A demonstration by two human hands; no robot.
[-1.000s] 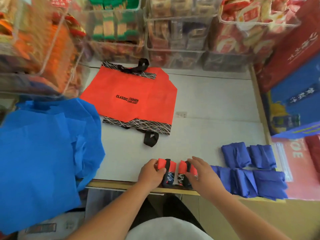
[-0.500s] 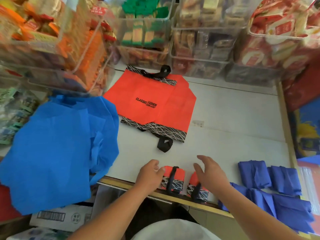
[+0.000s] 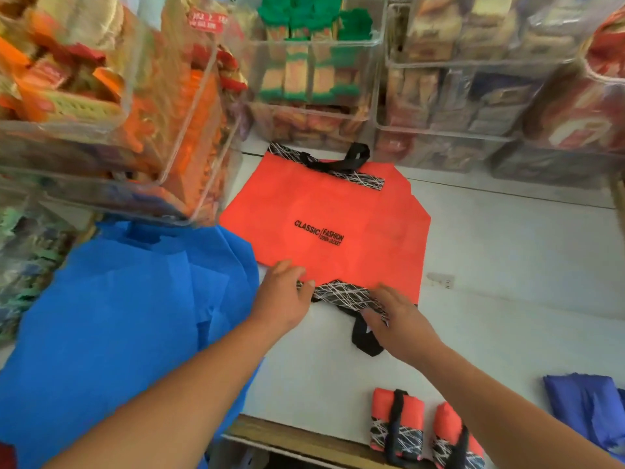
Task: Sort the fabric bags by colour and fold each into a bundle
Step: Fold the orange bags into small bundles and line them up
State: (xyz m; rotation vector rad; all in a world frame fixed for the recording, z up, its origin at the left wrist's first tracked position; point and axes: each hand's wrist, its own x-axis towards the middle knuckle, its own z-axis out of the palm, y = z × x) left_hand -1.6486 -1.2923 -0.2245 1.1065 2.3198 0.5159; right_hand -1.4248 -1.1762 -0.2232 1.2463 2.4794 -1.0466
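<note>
An orange fabric bag [image 3: 324, 225] with black lettering, patterned black bands and black handles lies flat on the white table [image 3: 507, 265]. My left hand [image 3: 284, 299] touches its near left edge, fingers on the orange cloth and thumb by the patterned band. My right hand [image 3: 395, 319] rests with spread fingers on the near band, just above the black handle loop [image 3: 363, 340]. Two folded orange bundles [image 3: 395, 424] [image 3: 453, 438] sit side by side at the table's front edge, under my right forearm. A heap of bright blue bags [image 3: 118, 316] lies to the left.
Dark blue folded bundles [image 3: 585, 404] lie at the right edge of the table. Clear plastic bins [image 3: 321, 79] full of packaged snacks line the back and overhang the left side [image 3: 101, 130]. A wooden table lip [image 3: 287, 434] runs along the front.
Both hands let go of the two orange bundles at the front edge and moved forward to the flat orange bag. The camera view shifted forward and left.
</note>
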